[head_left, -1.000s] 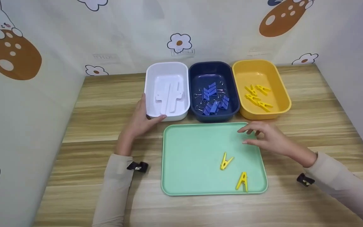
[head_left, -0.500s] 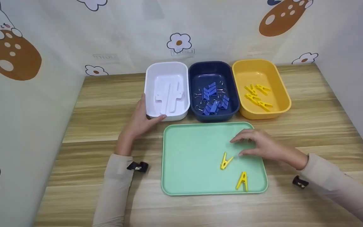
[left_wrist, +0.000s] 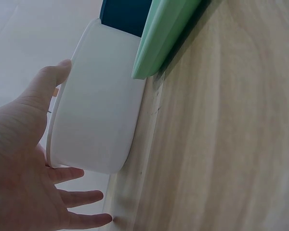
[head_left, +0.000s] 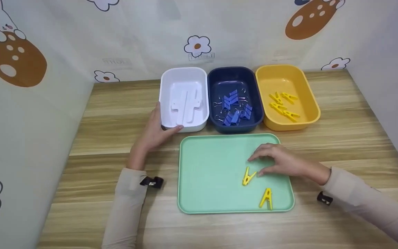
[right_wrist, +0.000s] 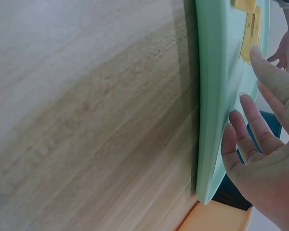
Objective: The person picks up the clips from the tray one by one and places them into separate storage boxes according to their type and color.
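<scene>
My left hand rests on the near left corner of a white bin, which holds several white long-handled pieces. In the left wrist view the thumb touches the rim and the other fingers extend along the side. Over the right part of a light green tray hovers my right hand, thumb and fingers apart, with nothing held. Its thumb tip is close to a yellow clothespin; whether they touch I cannot tell. A second yellow clothespin lies by the tray's near right corner.
Beside the white bin stands a dark blue bin with several blue binder clips. Right of that is a yellow bin holding several yellow clothespins. A patterned wall rises behind the wooden table.
My right hand has moved left and nearer over the tray, towards the closer clothespin. My left hand has stayed at the white bin.
</scene>
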### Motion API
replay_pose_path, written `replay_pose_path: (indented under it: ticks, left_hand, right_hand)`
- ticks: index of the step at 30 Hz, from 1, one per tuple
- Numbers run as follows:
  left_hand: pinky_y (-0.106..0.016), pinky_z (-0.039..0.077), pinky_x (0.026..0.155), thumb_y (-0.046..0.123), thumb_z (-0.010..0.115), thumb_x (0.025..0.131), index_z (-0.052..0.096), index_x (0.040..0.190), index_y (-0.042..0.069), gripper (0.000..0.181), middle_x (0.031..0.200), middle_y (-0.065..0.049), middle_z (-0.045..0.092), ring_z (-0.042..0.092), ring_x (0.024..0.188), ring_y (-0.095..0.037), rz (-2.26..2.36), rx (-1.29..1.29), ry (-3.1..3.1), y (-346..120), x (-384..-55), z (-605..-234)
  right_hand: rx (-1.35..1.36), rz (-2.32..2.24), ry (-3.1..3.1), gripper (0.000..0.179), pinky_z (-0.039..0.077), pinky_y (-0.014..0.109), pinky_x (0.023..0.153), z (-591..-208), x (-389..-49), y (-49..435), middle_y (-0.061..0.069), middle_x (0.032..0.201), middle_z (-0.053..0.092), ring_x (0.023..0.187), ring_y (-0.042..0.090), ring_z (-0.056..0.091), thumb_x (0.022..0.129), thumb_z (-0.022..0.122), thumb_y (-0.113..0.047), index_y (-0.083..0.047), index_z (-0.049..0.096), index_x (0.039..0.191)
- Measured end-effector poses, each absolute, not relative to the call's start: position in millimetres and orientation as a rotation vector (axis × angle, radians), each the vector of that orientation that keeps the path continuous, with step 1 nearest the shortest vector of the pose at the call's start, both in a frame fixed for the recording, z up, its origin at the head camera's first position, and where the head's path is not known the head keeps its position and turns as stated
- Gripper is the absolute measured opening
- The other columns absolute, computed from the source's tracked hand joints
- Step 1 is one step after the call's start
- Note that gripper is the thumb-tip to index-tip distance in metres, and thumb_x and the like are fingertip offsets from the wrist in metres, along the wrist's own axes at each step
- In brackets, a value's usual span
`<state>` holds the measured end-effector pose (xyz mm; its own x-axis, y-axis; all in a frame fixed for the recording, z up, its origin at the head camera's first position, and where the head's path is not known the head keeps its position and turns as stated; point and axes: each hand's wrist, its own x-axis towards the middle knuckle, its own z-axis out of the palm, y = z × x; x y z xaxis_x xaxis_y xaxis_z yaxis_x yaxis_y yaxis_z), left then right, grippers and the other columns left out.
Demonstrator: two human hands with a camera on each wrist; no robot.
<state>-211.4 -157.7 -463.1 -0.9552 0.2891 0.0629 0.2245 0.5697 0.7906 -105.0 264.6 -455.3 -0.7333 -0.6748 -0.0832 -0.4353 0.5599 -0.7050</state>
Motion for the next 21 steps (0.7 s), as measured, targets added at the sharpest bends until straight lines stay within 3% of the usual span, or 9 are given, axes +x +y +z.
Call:
replay_pose_path:
  ticks: [11,21]
  left_hand:
    - [-0.048,0.025,0.129,0.038,0.086,0.089,0.008,0.169,0.005,0.115,0.163,-0.022,0.036,0.036,0.15,-0.033,1.388,0.511,2.726,-157.4,-213.4,-466.8]
    - [-0.047,0.02,0.131,0.044,0.084,0.089,0.003,0.17,0.006,0.121,0.172,-0.02,0.023,0.025,0.158,-0.032,1.338,0.452,2.73,-158.1,-212.9,-466.1]
  right_hand:
    - [-0.945,-0.893,2.435,0.037,0.051,0.04,0.102,-458.9,-108.9,253.3,0.002,0.114,0.067,0.111,0.023,0.058,0.087,0.087,-0.017,-0.015,0.079,0.123]
    - [-0.936,-0.878,2.445,0.031,0.051,0.043,0.102,-460.9,-109.1,254.0,-0.001,0.113,0.066,0.11,0.022,0.057,0.089,0.085,-0.018,-0.018,0.08,0.12]
